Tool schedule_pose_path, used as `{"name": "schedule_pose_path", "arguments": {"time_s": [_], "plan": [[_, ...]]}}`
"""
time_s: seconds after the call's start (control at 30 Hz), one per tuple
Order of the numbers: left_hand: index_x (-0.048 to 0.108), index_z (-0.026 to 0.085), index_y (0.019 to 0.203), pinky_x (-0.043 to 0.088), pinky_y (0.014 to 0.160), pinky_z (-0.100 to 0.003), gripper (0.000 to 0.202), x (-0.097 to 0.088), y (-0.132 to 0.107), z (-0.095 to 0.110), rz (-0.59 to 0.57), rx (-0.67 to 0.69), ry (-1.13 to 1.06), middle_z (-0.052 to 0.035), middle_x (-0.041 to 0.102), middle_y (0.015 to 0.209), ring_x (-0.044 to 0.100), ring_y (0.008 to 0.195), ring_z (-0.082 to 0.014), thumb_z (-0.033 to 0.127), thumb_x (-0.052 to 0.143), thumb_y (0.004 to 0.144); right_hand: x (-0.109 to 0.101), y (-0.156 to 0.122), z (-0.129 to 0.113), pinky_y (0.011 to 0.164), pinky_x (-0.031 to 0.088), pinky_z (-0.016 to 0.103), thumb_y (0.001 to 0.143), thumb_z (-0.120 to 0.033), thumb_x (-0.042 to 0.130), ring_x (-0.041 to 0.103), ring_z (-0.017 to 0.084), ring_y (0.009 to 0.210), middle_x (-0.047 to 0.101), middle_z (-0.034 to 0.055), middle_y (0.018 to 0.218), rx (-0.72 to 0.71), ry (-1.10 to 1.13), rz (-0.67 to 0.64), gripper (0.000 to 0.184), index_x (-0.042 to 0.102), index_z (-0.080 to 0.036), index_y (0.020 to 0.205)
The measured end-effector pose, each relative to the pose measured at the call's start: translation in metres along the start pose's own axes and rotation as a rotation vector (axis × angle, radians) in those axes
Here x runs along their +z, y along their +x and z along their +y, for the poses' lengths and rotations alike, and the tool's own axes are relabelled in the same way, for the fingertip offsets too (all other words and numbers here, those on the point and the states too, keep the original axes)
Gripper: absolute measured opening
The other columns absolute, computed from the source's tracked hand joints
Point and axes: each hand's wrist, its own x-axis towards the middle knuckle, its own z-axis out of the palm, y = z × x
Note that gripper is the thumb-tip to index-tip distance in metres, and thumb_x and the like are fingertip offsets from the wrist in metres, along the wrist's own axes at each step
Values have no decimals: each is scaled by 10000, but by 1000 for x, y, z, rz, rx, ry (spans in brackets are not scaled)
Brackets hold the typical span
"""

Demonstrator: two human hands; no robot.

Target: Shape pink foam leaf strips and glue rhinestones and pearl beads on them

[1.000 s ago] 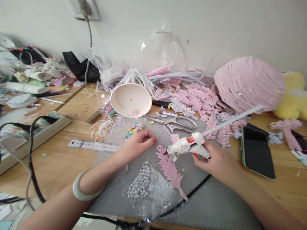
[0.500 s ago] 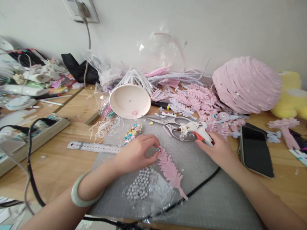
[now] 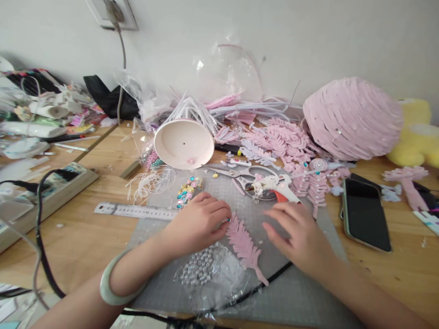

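Note:
My left hand (image 3: 201, 223) is curled, its fingertips pressing a small gem onto the top end of a pink feather-shaped cutout (image 3: 244, 242) on the grey cutting mat (image 3: 291, 292). My right hand (image 3: 294, 233) hovers just right of the feather with fingers stretched out and nothing in it. The glue gun (image 3: 276, 187) lies on the mat behind that hand, beside the scissors (image 3: 240, 174). A clear bag of silver beads (image 3: 200, 267) lies below my left hand.
A steel ruler (image 3: 132, 210), a heap of coloured gems (image 3: 188, 188) and a tipped pink cup (image 3: 183, 144) lie to the left and behind. A phone (image 3: 365, 214) rests at the right. Pink feather cutouts, a pink sphere (image 3: 353, 119) and a black cord (image 3: 41, 237) crowd the desk.
My right hand set the glue gun down by the scissors, let go and moved toward the feather. My left hand carried a gem to the feather's top end and pressed it there.

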Motion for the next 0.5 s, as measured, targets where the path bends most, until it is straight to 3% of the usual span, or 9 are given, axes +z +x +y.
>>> {"name": "schedule_pose_path", "arguments": {"time_s": [0.23,0.5], "plan": [[625,184,868,332,772,-328,150,1,-1,-1,3,7,50,-23,678,904,593,783,-169,209,477,875,10,-15,-36,751,460,367,833,-394,568,561,222,860,624,81,988,-98,182,-350,281,636,-201,1024],[618,174,865,322,761,-332,149,1,-2,1,-23,17,80,-26,673,905,592,776,-177,204,473,879,16,-21,-37,794,455,392,842,-290,549,534,236,918,604,91,1047,-113,173,-403,205,642,-199,1001]]}}
